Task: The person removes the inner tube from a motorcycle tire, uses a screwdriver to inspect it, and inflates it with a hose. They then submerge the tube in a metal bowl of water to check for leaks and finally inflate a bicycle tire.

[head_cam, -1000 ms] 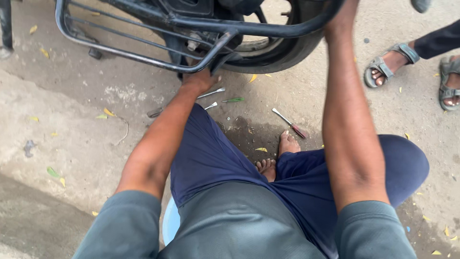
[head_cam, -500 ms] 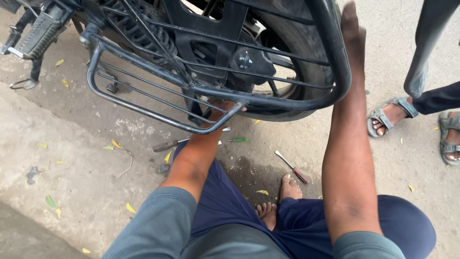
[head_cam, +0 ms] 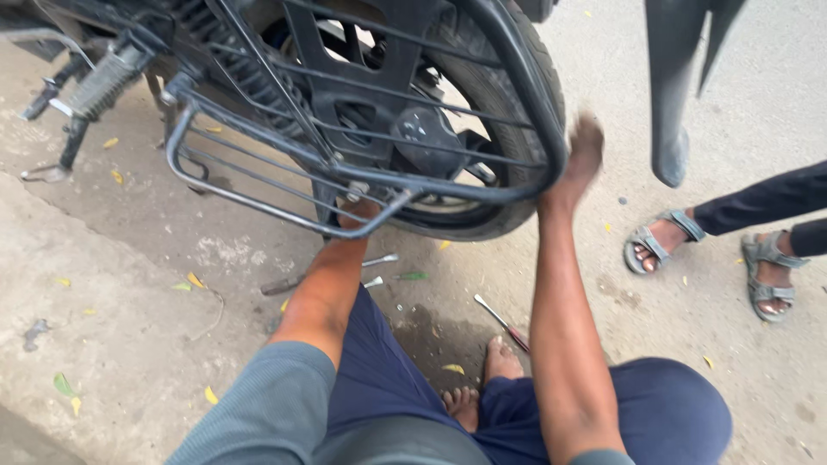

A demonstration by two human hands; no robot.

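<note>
Fingers of the right hand [head_cam: 579,164] touch the tyre [head_cam: 517,112].

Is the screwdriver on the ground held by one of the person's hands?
No, the screwdriver lies alone on the ground beside a bare foot, while both hands are up at the motorcycle's rear guard.

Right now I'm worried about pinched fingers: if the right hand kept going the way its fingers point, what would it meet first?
The right hand points up and away, right beside the black guard rail and rear tyre. Those would likely come first, though the hand is blurred and depth is unclear.
</note>
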